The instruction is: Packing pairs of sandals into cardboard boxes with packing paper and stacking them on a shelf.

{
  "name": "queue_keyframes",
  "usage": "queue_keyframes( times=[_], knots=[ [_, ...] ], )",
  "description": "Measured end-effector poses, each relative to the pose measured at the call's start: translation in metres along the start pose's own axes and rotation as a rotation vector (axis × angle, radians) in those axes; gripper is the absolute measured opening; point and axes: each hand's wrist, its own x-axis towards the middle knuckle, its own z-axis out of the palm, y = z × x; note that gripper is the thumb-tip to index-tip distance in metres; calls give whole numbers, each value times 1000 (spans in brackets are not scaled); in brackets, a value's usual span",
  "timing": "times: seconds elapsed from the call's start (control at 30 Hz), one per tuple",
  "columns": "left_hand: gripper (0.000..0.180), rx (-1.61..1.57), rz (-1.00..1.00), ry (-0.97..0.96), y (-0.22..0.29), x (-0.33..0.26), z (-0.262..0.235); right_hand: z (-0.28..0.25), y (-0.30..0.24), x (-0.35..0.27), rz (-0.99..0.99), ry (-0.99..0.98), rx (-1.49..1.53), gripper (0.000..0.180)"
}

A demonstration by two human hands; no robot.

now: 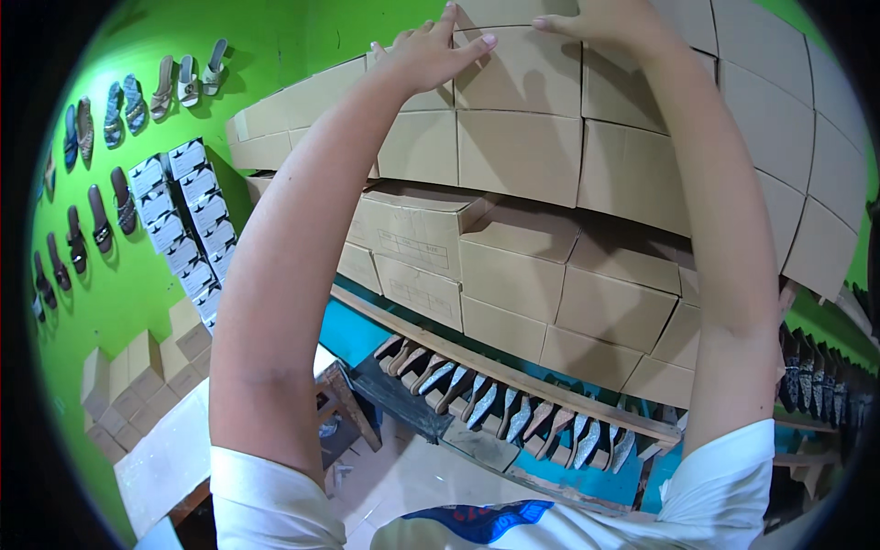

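Observation:
Both my arms reach up to a wall of stacked brown cardboard boxes. My left hand (429,53) is in front of the upper rows, its fingers spread and its thumb pointing right. My right hand (607,24) is at the top edge, with its thumb stretched to the left and its other fingers out of view. Between the two thumbs is the face of an upper cardboard box (513,69), and a further cardboard box (513,13) sits above it, cut off by the frame. Whether either hand touches the boxes, I cannot tell.
Below the boxes, a rack (541,390) holds a row of shoes. Dark shoes (811,376) line the right side. Sandals (133,103) hang on the green wall at left, beside stacked white boxes (194,197). A white-topped table (165,458) and smaller brown boxes (137,367) stand lower left.

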Motion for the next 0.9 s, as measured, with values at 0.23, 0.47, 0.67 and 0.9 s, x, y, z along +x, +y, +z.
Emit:
queue_keyframes(
  times=[0.23, 0.47, 0.67, 0.9],
  knots=[
    [95, 316, -66, 73, -41, -44, 1, 62, -85, 5, -21, 47, 179, 71],
    [88, 586, -185, -147, -113, -172, -15, 144, -220, -10, -75, 73, 494, 74],
    [85, 653, -411, -317, -201, -301, -46, 147, -355, -65, -367, -140, 673, 72],
    [87, 644, -729, -512, -275, -455, -113, 125, -485, -124, -760, -390, 1026, 70]
  ],
)
